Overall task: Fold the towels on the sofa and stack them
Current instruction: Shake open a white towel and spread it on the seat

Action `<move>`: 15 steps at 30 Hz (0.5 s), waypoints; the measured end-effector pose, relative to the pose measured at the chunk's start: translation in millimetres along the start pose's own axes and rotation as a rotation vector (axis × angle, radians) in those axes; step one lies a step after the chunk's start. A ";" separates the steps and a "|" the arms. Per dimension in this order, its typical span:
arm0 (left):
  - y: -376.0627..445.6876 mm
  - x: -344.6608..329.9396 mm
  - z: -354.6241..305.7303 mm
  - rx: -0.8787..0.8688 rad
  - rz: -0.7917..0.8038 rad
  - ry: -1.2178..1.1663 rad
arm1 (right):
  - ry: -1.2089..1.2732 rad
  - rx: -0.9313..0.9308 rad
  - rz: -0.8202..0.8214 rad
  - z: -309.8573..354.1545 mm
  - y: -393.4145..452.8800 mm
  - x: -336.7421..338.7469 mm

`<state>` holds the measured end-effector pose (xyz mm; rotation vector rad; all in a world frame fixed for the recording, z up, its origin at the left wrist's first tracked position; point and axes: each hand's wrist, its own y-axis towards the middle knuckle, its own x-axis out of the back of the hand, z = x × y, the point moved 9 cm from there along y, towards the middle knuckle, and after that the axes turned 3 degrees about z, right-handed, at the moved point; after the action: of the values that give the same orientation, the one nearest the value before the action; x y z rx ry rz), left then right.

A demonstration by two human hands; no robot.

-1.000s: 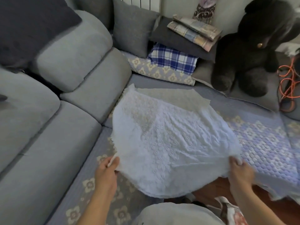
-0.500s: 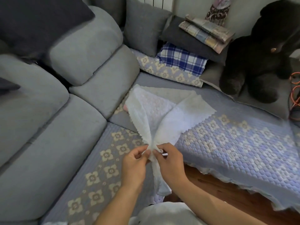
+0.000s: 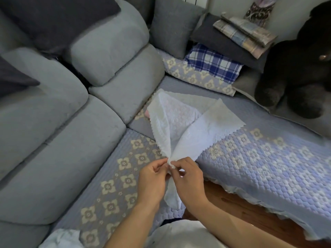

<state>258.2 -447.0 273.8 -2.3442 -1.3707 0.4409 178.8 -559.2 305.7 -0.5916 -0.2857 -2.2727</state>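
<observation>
Towel [image 3: 188,126], the white lacy one, is spread in two flaps on the sofa [image 3: 75,133] seat corner, right in front of the grey back cushions, with its near corners gathered up. Your left hand [image 3: 152,181] and right hand [image 3: 188,178] are both pinching those corners together just off the sofa's front edge, fingertips nearly touching, and a tail of cloth hangs between your wrists. Further back on the sofa there's a blue plaid pillow [image 3: 213,63] and a folded stack [image 3: 245,34] above it.
</observation>
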 end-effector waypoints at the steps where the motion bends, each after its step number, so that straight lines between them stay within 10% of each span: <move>1: -0.5 1.0 0.3 0.002 -0.004 -0.008 | -0.024 0.018 -0.002 2.2 -1.1 -0.4; 8: -1.0 6.2 6.4 -0.001 -0.018 -0.003 | -0.066 -0.058 0.062 -5.0 -0.5 -12.7; 15: 11.8 19.5 9.0 -0.013 0.112 0.118 | 0.262 -0.258 0.465 -7.6 -8.8 -52.7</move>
<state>272.3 -433.6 258.9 -2.4244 -1.1968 0.3197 201.9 -523.3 272.7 -0.4263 0.2553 -1.9119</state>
